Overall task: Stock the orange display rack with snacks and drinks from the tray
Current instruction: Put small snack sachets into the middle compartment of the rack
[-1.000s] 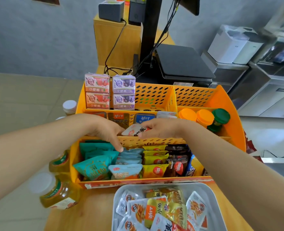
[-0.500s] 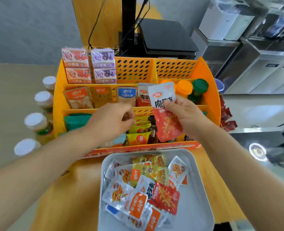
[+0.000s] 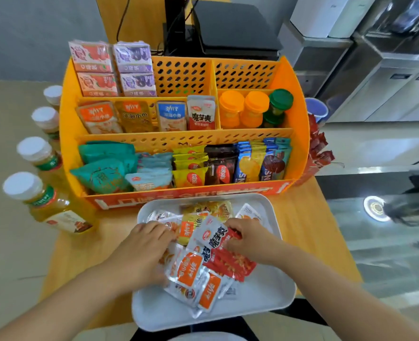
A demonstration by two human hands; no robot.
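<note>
The orange display rack (image 3: 299,99) stands on the wooden counter, its tiers holding juice cartons (image 3: 112,67), snack packets and small capped bottles (image 3: 242,107). A red-and-white packet (image 3: 201,114) stands upright in the middle tier. In front of the rack lies the white tray (image 3: 252,299) with several loose packets. My right hand (image 3: 250,242) pinches the edge of another red-and-white packet (image 3: 213,238) lying in the tray. My left hand (image 3: 142,252) rests, fingers spread, on the orange-and-white packets (image 3: 188,269) at the tray's left.
Several white-capped tea bottles (image 3: 38,193) stand in a row to the left of the rack. A black till (image 3: 233,28) with cables sits behind it. Red sachets (image 3: 319,148) hang at the rack's right side. The counter edge (image 3: 326,217) drops off at the right.
The red-and-white packet my right hand held up now stands in the rack's middle tier. Both hands have dropped from the rack to the tray. The view has tilted down.
</note>
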